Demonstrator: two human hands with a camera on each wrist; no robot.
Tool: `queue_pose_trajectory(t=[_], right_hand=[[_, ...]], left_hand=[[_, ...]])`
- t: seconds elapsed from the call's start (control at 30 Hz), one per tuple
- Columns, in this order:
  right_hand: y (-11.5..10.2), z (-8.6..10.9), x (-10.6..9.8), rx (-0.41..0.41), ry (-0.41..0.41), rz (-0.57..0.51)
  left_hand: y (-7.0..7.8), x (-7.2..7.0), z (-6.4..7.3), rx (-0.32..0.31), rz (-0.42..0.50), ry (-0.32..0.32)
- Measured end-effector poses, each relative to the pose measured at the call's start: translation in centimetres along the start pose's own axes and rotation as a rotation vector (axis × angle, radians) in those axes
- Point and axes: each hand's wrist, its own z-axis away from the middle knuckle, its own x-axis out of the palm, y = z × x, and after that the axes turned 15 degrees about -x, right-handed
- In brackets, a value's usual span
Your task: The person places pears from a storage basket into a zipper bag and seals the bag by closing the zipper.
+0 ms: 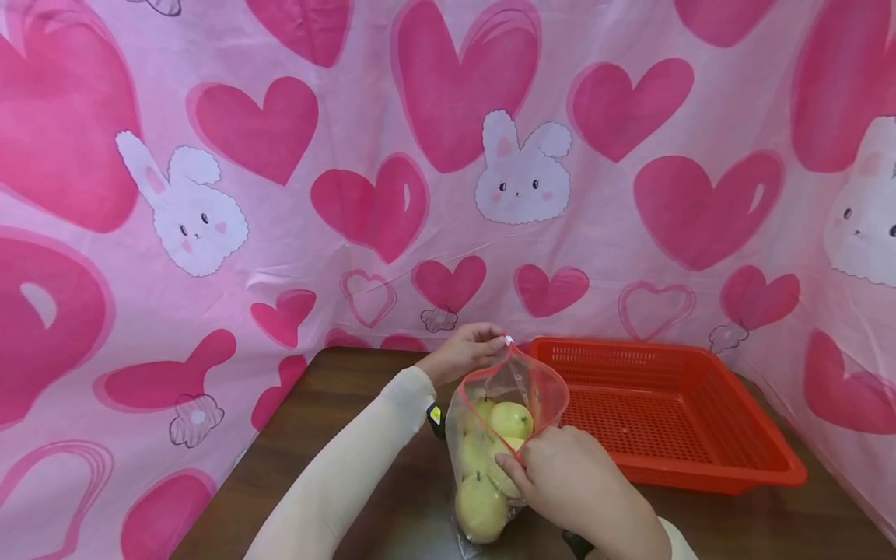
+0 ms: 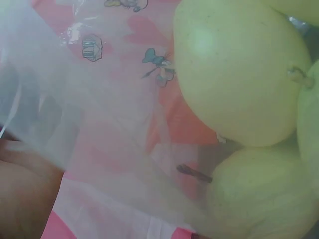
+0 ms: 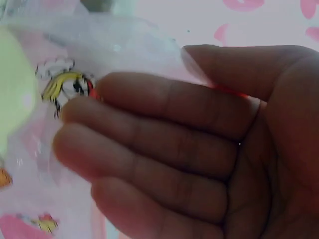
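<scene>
A clear zip bag [image 1: 553, 381] with a red zip rim stands on the table, its mouth spread apart. Several pale yellow-green pears [image 1: 481, 509] fill its lower part; in the left wrist view a large pear [image 2: 234, 69] shows through the hazy plastic. At the far corner of the mouth my left hand [image 1: 465, 356] pinches the rim beside a white zip slider [image 1: 509, 340]. My right hand [image 1: 581, 478] grips the near side of the rim. In the right wrist view, the plastic runs between its thumb and its fingers [image 3: 164, 129], and cartoon prints show on the bag.
A red plastic basket [image 1: 756, 443] with a perforated bottom stands right of the bag, close to the right hand. Beneath lies a dark brown wooden table [image 1: 294, 435]. Pink cloth [image 1: 392, 101] with hearts and rabbits hangs behind and at both sides.
</scene>
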Motion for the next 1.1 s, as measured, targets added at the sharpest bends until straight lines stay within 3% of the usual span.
queue_pose_trajectory(t=[0.33,0.57,1.1], right_hand=[[1.7,1.1,-1.0,-0.016,-0.009,-0.097],[2.5,1.7,-1.5,0.018,-0.010,-0.087],[3.2,2.0,-2.0,0.075,-0.018,-0.070]], left_hand=[[-0.2,-1.0,0.9,0.053,0.088,0.058],[-0.2,-1.6,1.7,0.075,0.187,0.093],[-0.4,-3.5,3.7,0.104,0.191,0.155]])
